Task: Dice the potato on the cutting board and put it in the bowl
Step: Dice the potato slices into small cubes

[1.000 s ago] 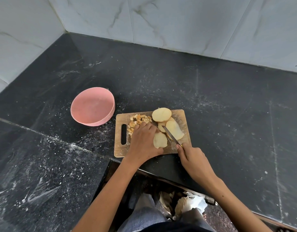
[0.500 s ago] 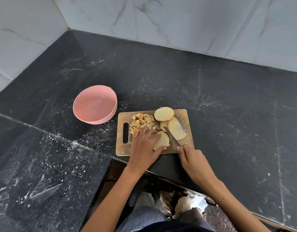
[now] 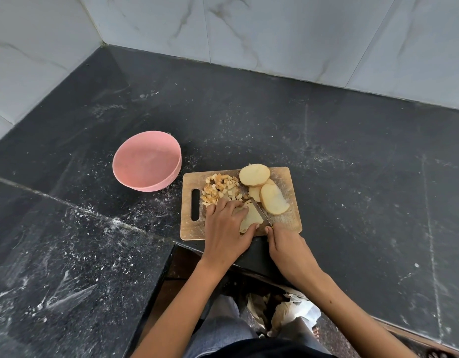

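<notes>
A wooden cutting board [image 3: 288,223] lies on the black counter. On it sit a pile of diced potato [image 3: 222,189] at the back left and three thick potato slices [image 3: 272,198] at the back right. My left hand [image 3: 227,227] holds a potato slice [image 3: 251,217] down flat with curled fingers. My right hand [image 3: 288,248] grips a knife [image 3: 260,214], whose blade rests against the right side of that slice. An empty pink bowl [image 3: 147,161] stands left of the board.
The black stone counter [image 3: 326,151] runs back to white marble walls [image 3: 275,34] and meets them in a corner at the back left. White dust speckles the counter. The counter's front edge steps inward below the board, with crumpled paper [image 3: 285,313] on the floor.
My left hand pulled the slice closer to the board's front and settled on it. The knife blade shifted left from the back slices onto this slice.
</notes>
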The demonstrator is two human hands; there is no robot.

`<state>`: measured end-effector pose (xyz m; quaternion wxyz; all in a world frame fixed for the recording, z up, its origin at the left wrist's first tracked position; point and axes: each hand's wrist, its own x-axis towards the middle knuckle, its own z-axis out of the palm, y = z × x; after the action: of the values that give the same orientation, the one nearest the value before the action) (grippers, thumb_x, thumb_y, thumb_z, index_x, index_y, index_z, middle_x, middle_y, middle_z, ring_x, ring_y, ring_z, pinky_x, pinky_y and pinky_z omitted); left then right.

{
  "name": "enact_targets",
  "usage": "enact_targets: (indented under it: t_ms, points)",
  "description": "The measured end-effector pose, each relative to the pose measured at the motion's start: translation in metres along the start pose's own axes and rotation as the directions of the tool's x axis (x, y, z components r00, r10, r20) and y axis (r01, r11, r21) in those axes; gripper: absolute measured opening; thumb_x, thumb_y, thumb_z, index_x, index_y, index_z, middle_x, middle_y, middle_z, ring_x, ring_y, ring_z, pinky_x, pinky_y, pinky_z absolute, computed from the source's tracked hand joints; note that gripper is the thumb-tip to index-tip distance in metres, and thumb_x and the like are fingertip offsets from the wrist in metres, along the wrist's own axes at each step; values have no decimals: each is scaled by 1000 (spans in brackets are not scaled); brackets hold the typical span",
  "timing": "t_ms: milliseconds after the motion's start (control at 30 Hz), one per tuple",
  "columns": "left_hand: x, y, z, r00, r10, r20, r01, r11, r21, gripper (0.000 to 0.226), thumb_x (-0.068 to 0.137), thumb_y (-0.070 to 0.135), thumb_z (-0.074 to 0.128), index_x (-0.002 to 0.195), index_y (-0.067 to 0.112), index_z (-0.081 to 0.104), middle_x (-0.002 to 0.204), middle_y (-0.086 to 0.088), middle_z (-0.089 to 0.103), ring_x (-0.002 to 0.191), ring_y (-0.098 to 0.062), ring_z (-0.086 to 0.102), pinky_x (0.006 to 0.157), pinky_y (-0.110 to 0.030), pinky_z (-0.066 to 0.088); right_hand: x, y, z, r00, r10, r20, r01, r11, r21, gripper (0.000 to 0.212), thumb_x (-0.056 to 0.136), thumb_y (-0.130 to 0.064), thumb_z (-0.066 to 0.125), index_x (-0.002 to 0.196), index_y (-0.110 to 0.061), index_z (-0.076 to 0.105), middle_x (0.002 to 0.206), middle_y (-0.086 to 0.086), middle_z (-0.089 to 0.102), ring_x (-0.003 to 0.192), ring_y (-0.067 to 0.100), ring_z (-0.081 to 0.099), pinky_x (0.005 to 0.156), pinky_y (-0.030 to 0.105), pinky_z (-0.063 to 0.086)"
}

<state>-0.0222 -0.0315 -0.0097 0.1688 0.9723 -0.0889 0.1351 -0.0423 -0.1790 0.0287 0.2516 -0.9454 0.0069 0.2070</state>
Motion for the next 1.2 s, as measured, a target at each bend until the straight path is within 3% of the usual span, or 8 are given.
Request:
enact_targets:
  t_ms: [167,400,500,733,933,1067,1200]
  points:
    - [1,-1,2,1000,-29,11,29,999,-15,35,73,46,67,93,18,76,99,4,70,100,-15,49,80,-32,30,8,-16,-1,998,55,39,-52,997,-61,26,103,-32,26,94,-14,41,97,10,59,86,29,56,70,36,39]
    - [0,6,4,996,-87,7,87,996,-14,34,72,45,67,89,18,77,97,3,70,101,-16,47,80,-32,28,-1,-10,1,994,81,71,-71,989,-130,27,104,-29,25,106,-9,43,109,13,59,101,35,57,70,35,37]
    - [0,6,5,995,-101,0,101,995,-21,33,70,45,67,87,18,78,96,3,69,102,-16,46,81,-33,28,-8,-5,0,993,81,91,-66,985,-158,30,105,-30,23,110,-9,43,107,14,60,100,35,59,68,34,37]
    - [0,7,6,995,-98,-19,97,995,-6,33,71,44,68,87,17,78,96,2,69,102,-18,47,83,-34,28,-35,18,4,989,86,118,-58,974,-221,25,105,-33,20,91,-15,29,93,9,59,92,33,61,64,34,37]
    - [-6,11,6,999,-48,-22,50,994,94,31,77,37,75,96,13,75,105,-3,70,111,-24,46,87,-39,33,-53,28,0,999,18,27,-17,999,-33,31,103,-37,23,82,-16,31,64,-2,44,57,20,42,58,35,34]
    - [-11,12,2,1000,11,-2,-11,987,159,35,78,32,76,105,10,72,114,-6,67,115,-24,42,91,-42,30,-32,15,-3,1000,-2,-22,3,999,43,31,103,-35,26,84,-14,38,66,0,46,63,24,47,60,35,36]
    - [-15,8,-1,1000,8,-21,-5,991,133,26,76,28,79,97,14,75,114,-6,67,117,-25,41,93,-41,25,-8,0,0,1000,5,-7,-5,998,70,33,103,-35,28,86,-13,46,78,4,54,74,27,52,67,37,42]
